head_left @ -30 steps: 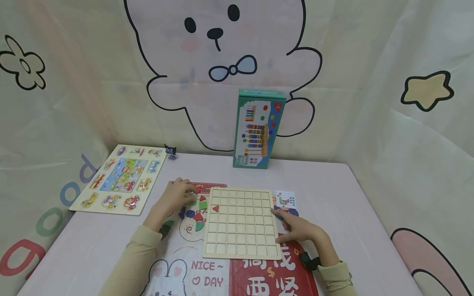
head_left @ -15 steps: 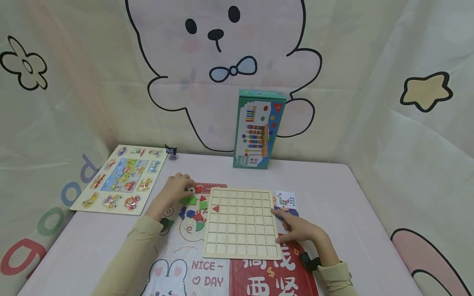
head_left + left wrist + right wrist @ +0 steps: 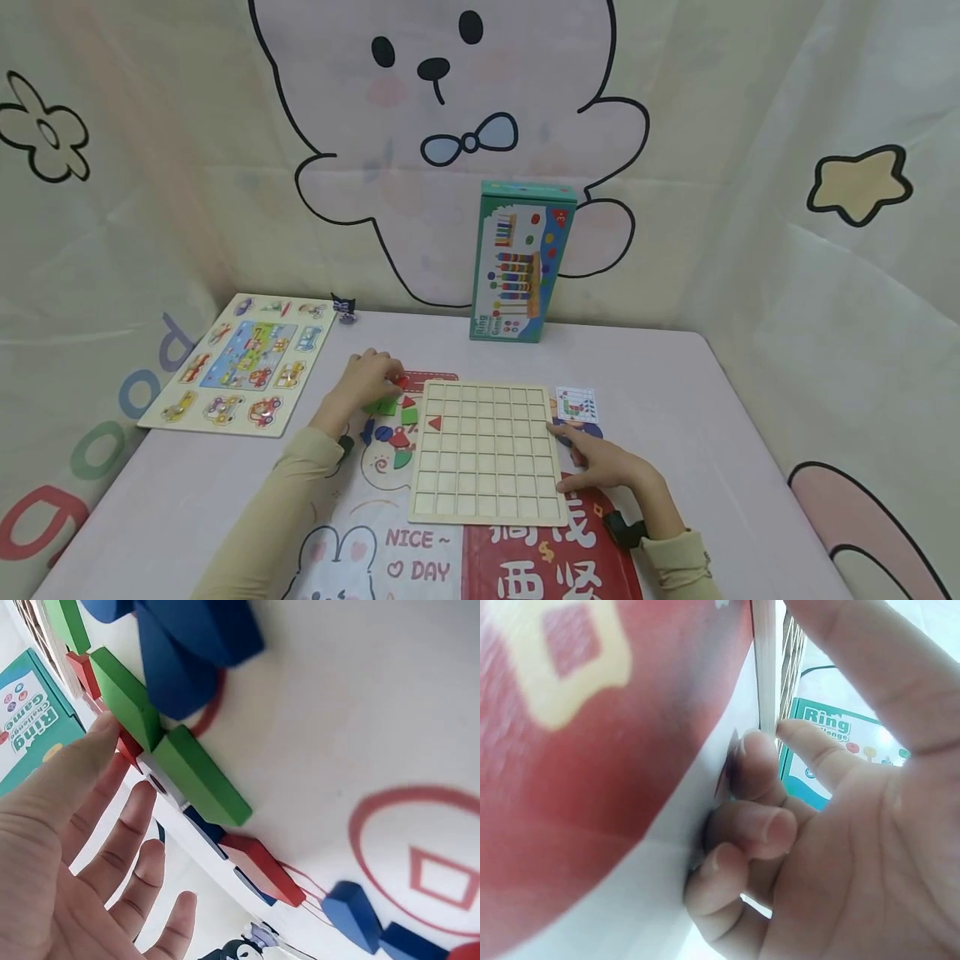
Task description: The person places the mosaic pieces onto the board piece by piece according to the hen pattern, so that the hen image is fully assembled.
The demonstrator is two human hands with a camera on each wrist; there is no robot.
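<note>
My left hand (image 3: 365,382) is at the far left corner of the wooden grid board (image 3: 487,454). Its thumb and index finger pinch a small red block (image 3: 129,746), mostly hidden by the fingertips; the other fingers are spread. Green blocks (image 3: 201,780), another red block (image 3: 262,868) and blue blocks (image 3: 184,652) lie close around it. One red triangle (image 3: 436,423) sits in a left-hand cell of the board. At the board's right edge, my right hand (image 3: 603,462) rests with index fingertip and thumb against the side, its remaining fingers bent on the surface below.
A printed mat (image 3: 420,542) lies under the board. To the right is a small pattern card (image 3: 576,405). A picture puzzle (image 3: 247,358) lies at the back left beside a small dark figurine (image 3: 344,308). A green game box (image 3: 521,267) stands upright at the back.
My left hand first drew slightly back from the blocks, then shifted right to the red block, thumb and index finger closing on it. The right hand and the board have stayed put.
</note>
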